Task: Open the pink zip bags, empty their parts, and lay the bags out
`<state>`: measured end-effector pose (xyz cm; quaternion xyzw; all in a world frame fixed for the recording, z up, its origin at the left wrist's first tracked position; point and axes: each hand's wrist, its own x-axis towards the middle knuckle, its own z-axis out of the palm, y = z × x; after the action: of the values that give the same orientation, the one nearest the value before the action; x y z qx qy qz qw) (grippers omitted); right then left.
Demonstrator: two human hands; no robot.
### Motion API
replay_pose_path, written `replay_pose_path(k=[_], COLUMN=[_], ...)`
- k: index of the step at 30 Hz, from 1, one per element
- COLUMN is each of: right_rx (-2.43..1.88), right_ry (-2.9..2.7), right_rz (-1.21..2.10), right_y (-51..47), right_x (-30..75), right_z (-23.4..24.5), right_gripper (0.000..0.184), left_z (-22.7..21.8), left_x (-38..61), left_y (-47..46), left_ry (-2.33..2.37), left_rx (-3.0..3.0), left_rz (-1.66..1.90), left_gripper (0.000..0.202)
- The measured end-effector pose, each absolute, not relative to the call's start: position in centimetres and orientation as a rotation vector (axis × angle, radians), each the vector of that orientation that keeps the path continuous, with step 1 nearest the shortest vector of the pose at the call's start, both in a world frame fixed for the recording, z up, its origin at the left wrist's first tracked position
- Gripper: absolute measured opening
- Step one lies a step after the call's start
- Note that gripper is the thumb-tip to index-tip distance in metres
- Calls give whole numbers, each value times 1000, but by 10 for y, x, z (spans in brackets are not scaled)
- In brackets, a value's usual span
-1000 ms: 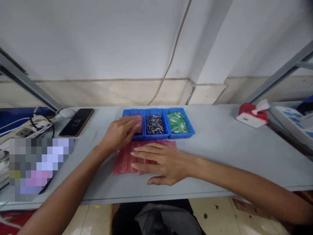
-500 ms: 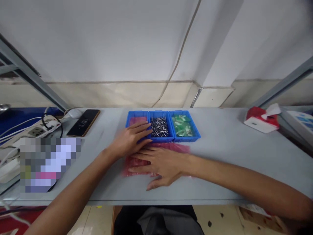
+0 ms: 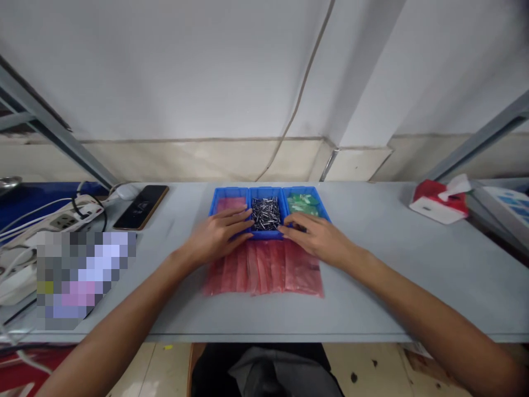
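Observation:
Three blue bins stand side by side. The left bin [image 3: 231, 191] holds pink-red plastic bags [image 3: 230, 204]. Short metal pins or screws [image 3: 265, 214] fill the middle bin [image 3: 268, 236]. Green plastic bags with pale pieces [image 3: 303, 202] lie in the right bin [image 3: 324, 208]. My left hand [image 3: 215, 236] rests over the front of the left bin, fingers extended and apart. Against the front of the right bin is my right hand [image 3: 320, 236], its fingers spread and reaching to the middle bin's edge. A row of overlapping red plastic bags [image 3: 264, 270] lies flat in front.
A dark phone [image 3: 142, 208] lies at the left, near a power strip [image 3: 66, 220] with cables. Below it is a blurred-out device [image 3: 88, 275]. A red and white tissue box [image 3: 440, 201] stands at the right. The wall is behind the table [image 3: 372, 309].
My right hand has lifted off the red bags and moved up and right to the right bin. That bin sits slightly further left. My left hand stays nearly in place.

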<state>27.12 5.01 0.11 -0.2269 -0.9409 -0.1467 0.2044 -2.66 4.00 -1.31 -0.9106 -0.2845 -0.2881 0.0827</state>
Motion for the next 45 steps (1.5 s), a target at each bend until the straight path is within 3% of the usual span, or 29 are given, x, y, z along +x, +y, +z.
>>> replay_pose_path(k=[5,8,14,18,21,28,32,36,39,41,43,45], right_rx=[-645,-794,-1249,-1163,-885,-415,-487,-668,-691,-694,-696,-681], right_ry=[-2553,-2586,-2752,-2516,-2147,-2057,-2008,-1774,-1620,-1544,-1502,-1512], right_rz=[-480,-449,71,497,642,538,440,433,554,573,522,424], right_y=[32,14,-3,0,-3,-17,-14,-2,8,12,14,13], right_x=[268,260,246,254,258,246,251,256,254,252,251,251], right_z=[5,8,3,19,28,17,23,22,14,9,6,5], right_gripper=[15,27,20,22,19,29,26,22,45,58,50,28], left_z=[-10,-7,-2,-2,0,4,3,5,7,8,9,10], left_x=[-26,-23,-18,-16,-5,17,13,1,-3,-2,-2,-4], left_y=[39,36,24,10,-4,-22,-12,3,8,7,5,2], left_ry=[-871,-866,-767,-609,-568,-1049,-1372,-1487,-1476,-1484,-1391,-1146], left_rx=[-2711,-2660,-2581,-2549,-2691,-3475,-3245,-2966,-2906,-2796,-2692,-2596], left_rz=[-825,-765,-835,-998,-1250,-1618,-2002,-2250,-2218,-2158,-2025,-1819], left_gripper=[31,33,40,47,50,65,51,56,64,59,41,25])
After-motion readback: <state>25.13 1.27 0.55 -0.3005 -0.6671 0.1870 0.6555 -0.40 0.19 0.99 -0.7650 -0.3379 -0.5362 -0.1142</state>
